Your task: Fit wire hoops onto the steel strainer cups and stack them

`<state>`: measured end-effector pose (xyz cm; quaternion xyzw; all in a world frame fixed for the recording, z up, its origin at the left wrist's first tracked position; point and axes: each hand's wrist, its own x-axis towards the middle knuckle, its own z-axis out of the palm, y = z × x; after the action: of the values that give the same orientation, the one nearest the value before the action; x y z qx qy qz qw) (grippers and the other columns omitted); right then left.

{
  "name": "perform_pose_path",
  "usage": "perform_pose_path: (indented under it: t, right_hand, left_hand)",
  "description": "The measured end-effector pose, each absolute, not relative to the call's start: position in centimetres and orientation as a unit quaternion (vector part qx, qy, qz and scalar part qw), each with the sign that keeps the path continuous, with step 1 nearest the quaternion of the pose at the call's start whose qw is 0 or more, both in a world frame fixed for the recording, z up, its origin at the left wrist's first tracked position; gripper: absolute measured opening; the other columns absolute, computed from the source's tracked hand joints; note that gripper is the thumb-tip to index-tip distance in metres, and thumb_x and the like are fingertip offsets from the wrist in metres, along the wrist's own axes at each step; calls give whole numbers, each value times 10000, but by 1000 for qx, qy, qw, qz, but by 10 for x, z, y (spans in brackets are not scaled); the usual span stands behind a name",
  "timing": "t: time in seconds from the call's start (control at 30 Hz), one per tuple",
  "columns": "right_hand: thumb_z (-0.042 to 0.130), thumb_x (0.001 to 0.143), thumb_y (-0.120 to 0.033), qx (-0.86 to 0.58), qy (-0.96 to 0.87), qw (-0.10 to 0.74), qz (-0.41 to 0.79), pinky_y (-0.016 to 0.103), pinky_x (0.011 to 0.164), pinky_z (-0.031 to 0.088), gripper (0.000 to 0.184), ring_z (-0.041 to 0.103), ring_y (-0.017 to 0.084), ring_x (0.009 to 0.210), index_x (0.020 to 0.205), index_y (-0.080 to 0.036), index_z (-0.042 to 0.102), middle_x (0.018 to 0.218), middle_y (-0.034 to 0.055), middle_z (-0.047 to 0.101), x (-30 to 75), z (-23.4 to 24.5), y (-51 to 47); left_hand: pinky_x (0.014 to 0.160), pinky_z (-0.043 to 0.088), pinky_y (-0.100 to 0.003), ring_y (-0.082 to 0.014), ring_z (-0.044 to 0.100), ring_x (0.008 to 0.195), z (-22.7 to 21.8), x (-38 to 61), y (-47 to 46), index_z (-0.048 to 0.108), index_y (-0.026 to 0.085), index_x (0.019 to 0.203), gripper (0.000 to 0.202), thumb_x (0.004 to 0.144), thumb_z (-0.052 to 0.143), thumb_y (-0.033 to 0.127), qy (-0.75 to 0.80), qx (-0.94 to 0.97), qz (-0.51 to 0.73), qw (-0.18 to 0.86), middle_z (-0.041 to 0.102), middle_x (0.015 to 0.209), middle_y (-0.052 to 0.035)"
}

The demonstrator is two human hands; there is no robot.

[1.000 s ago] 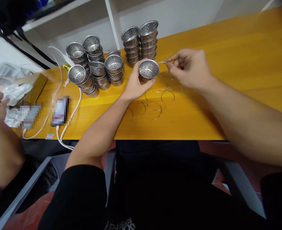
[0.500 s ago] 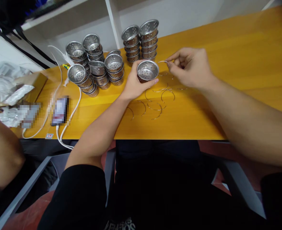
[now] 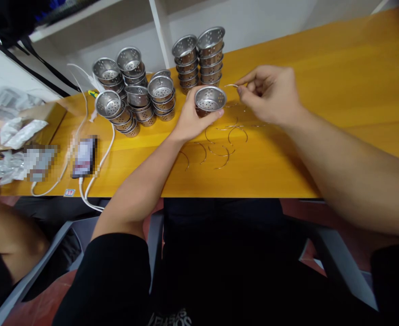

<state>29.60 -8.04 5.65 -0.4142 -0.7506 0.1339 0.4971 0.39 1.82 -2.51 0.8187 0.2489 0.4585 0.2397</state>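
Head view shows the two hands apart, each closed on something. The left hand is wrapped round a perforated metal cup, thumb across the near side, mouth tilted up towards the camera. The right hand pinches a thin curved wire between thumb and forefinger, its free end just beside the cup's rim (whether they touch is too fine to tell).

The cup is held over the wooden surface, in front of two stacks of similar cups. More stacked cups stand to the left. Beneath and nearer than the hands lie loose curved wires, some crossing. Further left are a phone, a white cable and, at the edge, another person's arm.
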Motion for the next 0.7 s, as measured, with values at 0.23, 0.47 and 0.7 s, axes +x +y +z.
perform_pose_path:
  t: [0.23, 0.47, 0.7]
  right_hand:
    - [967, 1207, -762, -402, -741, 508, 174, 410, 653, 660, 507, 569, 194, 651, 1197, -255, 973, 820, 38, 704, 279, 62, -92]
    - [993, 1182, -622, -427, -730, 500, 187, 402, 661, 662, 359, 592, 223, 690, 1133, -268, 963, 844, 51, 741, 270, 65, -97]
    - [1027, 1165, -420, -443, -726, 492, 184, 423, 727, 681, 185, 610, 226, 704, 1149, -248, 961, 837, 36, 724, 268, 65, -95]
  left_hand:
    - [1498, 550, -681, -391, 779, 1609, -13, 13, -3, 483, 273, 1829, 1212, 1026, 787, 1128, 256, 832, 417, 261, 720, 1722, -195]
    - [1507, 562, -682, -400, 757, 1663, 2, 28, -31, 394, 267, 1918, 1195, 1094, 837, 1010, 261, 841, 392, 266, 675, 1756, -215]
    - [1527, 548, -667, -400, 750, 1678, -2, 28, -32, 355, 273, 1922, 1201, 1097, 875, 973, 264, 842, 386, 270, 666, 1764, -209]
